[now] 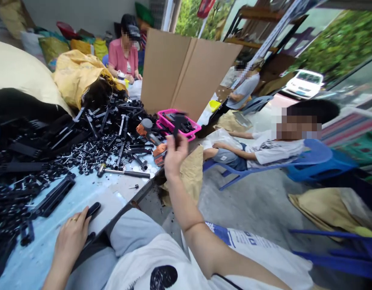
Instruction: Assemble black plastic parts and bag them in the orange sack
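My left hand [70,234] rests at the near edge of the table, its fingers closed on a black plastic part [94,209]. My right hand [175,156] is raised beyond the table's right edge, in front of a pink basket [195,134]. A long black plastic piece [179,125], blurred, stands up from its closed fingers. Just left of that hand lies an orange and black cordless power tool [159,153]. A hammer [125,173] lies on the tabletop between my hands, with a loose screw [134,187] close by.
Black plastic parts [122,129] and small screws [80,155] are heaped across the table [113,192]. A yellow sack [80,72] and a cardboard sheet [164,68] stand behind. One person [125,56] sits beyond the heap; another [264,141] sits on a blue chair [317,153] at right.
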Demonstrator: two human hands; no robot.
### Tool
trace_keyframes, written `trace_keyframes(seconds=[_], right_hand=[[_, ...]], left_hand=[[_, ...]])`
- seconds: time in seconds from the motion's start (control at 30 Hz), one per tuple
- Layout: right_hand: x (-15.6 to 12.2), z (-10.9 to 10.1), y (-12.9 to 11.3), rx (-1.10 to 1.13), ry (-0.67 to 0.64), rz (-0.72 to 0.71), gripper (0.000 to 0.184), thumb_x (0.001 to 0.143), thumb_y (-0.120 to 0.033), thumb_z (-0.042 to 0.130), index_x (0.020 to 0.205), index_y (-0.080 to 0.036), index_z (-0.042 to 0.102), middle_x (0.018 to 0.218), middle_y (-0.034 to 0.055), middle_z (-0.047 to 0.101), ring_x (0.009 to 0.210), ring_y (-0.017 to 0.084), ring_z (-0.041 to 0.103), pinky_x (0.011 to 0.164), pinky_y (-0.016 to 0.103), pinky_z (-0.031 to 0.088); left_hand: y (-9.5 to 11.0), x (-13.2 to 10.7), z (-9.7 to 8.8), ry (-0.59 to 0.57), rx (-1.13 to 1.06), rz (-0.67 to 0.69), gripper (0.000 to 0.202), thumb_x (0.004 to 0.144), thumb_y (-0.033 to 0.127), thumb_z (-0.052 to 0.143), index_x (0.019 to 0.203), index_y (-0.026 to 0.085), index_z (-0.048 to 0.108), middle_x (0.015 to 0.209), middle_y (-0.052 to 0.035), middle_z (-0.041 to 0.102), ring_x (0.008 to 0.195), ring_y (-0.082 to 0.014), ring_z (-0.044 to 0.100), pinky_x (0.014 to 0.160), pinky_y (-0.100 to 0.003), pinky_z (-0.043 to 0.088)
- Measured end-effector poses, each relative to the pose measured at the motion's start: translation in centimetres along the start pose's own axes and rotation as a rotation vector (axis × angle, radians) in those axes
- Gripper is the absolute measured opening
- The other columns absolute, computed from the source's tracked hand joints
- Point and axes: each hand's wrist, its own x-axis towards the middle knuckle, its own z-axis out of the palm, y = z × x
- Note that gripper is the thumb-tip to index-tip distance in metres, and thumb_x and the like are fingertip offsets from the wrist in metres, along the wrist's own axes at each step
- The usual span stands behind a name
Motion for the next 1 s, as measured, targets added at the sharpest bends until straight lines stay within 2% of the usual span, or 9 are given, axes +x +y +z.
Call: trace_keyframes(seconds=[0.07, 0.1, 0.3, 0.4, 0.47, 0.63, 0.73, 0.87, 1.0], right_hand=[[1.4, -0.2, -1.7, 0.077, 0.103, -0.073, 0.035, 0.095, -0.041, 0.032, 0.124, -0.023, 0.040, 0.104, 0.0049, 0.055, 0.084, 0.013, 0.058, 0.077, 0.028, 0.048], [0.9, 0.0, -2.3, 0.083, 0.025, -0.117, 0.035, 0.095, -0.042, 0.033, 0.124, -0.023, 0.040, 0.103, 0.0049, 0.056, 0.084, 0.013, 0.059, 0.076, 0.028, 0.049], [-9.7, 3.7, -1.2, -0.012, -1.035, -0.422, 0.034, 0.092, -0.042, 0.045, 0.110, -0.015, 0.054, 0.099, 0.0090, 0.063, 0.094, 0.016, 0.058, 0.083, 0.027, 0.046], [-11.7, 4.6, 0.3, -0.085, -1.485, -0.697, 0.031, 0.092, -0.041, 0.046, 0.103, -0.015, 0.058, 0.091, 0.0079, 0.063, 0.087, 0.017, 0.058, 0.076, 0.027, 0.044], [-11.5, 5.3, 1.3, -0.170, -1.673, -0.853, 0.027, 0.091, -0.041, 0.049, 0.095, -0.017, 0.060, 0.087, 0.0064, 0.061, 0.082, 0.017, 0.057, 0.071, 0.027, 0.041], [-11.2, 6.7, 2.5, -0.305, -1.735, -0.930, 0.032, 0.092, -0.044, 0.044, 0.094, -0.016, 0.059, 0.088, 0.0063, 0.060, 0.081, 0.016, 0.056, 0.066, 0.025, 0.037], [-11.8, 7.1, 2.7, -0.321, -1.726, -0.911, 0.035, 0.092, -0.047, 0.043, 0.095, -0.016, 0.059, 0.089, 0.0067, 0.059, 0.082, 0.016, 0.056, 0.065, 0.025, 0.035], [-12.1, 7.1, 2.8, -0.323, -1.692, -0.905, 0.037, 0.093, -0.049, 0.039, 0.097, -0.018, 0.059, 0.090, 0.0065, 0.060, 0.083, 0.016, 0.056, 0.064, 0.026, 0.033], [-11.8, 6.7, 2.5, -0.320, -1.719, -0.896, 0.037, 0.093, -0.049, 0.039, 0.095, -0.018, 0.060, 0.089, 0.0058, 0.061, 0.081, 0.016, 0.056, 0.062, 0.026, 0.031]], left_hand=[[-0.2, 0.1, 0.3, 0.029, -0.013, -0.001, 0.041, 0.093, 0.034, 0.031, 0.119, 0.012, 0.054, 0.098, -0.0145, 0.066, 0.083, -0.0266, 0.063, 0.072, -0.037, 0.049], [-0.2, 0.1, 0.4, 0.036, -0.017, -0.009, 0.040, 0.093, 0.033, 0.031, 0.117, 0.011, 0.055, 0.096, -0.0145, 0.066, 0.082, -0.0271, 0.063, 0.071, -0.037, 0.049], [0.9, 0.2, -0.6, -0.070, -0.068, -0.136, 0.034, 0.091, 0.027, 0.035, 0.112, 0.012, 0.057, 0.097, -0.0130, 0.066, 0.089, -0.0264, 0.062, 0.077, -0.038, 0.048], [1.1, 0.4, -1.3, -0.128, -0.122, -0.236, 0.032, 0.091, 0.025, 0.038, 0.115, 0.014, 0.056, 0.102, -0.0122, 0.064, 0.097, -0.0256, 0.059, 0.082, -0.038, 0.046], [1.2, 0.7, -1.7, -0.149, -0.181, -0.262, 0.031, 0.091, 0.025, 0.038, 0.116, 0.015, 0.055, 0.104, -0.0114, 0.063, 0.099, -0.0243, 0.057, 0.084, -0.037, 0.046], [1.7, 2.0, -2.4, -0.202, -0.259, -0.239, 0.033, 0.093, 0.027, 0.037, 0.121, 0.016, 0.051, 0.106, -0.0108, 0.060, 0.102, -0.0228, 0.054, 0.089, -0.036, 0.043], [2.2, 2.7, -2.9, -0.239, -0.254, -0.254, 0.040, 0.091, 0.041, 0.040, 0.123, 0.018, 0.048, 0.107, -0.0110, 0.058, 0.103, -0.0251, 0.052, 0.089, -0.038, 0.041], [2.5, 3.3, -3.6, -0.265, -0.292, -0.284, 0.064, 0.075, 0.066, 0.053, 0.117, 0.018, 0.049, 0.105, -0.0108, 0.059, 0.100, -0.0282, 0.053, 0.086, -0.040, 0.042], [2.6, 3.1, -4.0, -0.274, -0.322, -0.279, 0.070, 0.066, 0.069, 0.061, 0.112, 0.019, 0.050, 0.105, -0.0099, 0.060, 0.099, -0.0286, 0.055, 0.087, -0.040, 0.040]])
